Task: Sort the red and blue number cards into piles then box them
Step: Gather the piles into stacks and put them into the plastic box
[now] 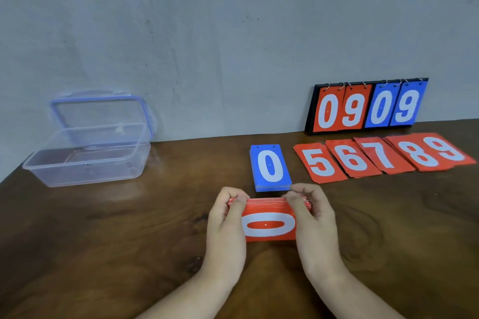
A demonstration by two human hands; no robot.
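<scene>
1. The box (77,176) stands open, well left of the left hand (228,220); a long carry risks spills.
2. It and the right hand (311,217) pinch the red pile (269,225) by its ends; uneven pressure could fan it.
3. The blue pile (270,167), just beyond both hands, could get knocked.

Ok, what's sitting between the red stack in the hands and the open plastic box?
Nothing: in the head view only bare wooden table lies between the red stack and the plastic box.
</scene>
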